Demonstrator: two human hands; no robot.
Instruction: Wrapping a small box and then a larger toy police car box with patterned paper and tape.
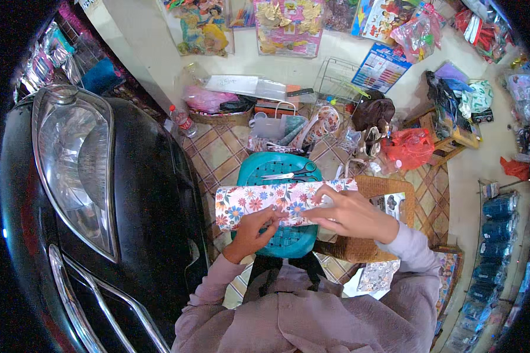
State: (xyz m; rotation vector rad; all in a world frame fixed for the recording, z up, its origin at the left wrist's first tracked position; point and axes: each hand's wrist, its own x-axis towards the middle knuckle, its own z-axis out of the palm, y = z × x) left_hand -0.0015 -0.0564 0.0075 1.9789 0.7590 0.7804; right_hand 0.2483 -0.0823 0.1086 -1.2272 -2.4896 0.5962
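A long package in white floral-print paper (255, 204) lies across a teal plastic stool (276, 247) before me. My left hand (257, 227) is at the package's near side, its curled fingers and thumb gripping the printed paper. Over the right half reaches my right hand (351, 212), fingers spread and bent, fingertips at the paper. Whether something small is between those fingertips cannot be made out. Just beyond the package, scissors (293, 173) with dark handles rest on the stool, blades pointing left.
A black car's headlight (77, 172) is close on my left. A brown woven-pattern stool (391, 194) carries a printed packet (388, 205). Beyond are floral paper rolls (320, 125), a red plastic bag (408, 148), a basket (221, 117) and a bottle (183, 121) on the tiled floor.
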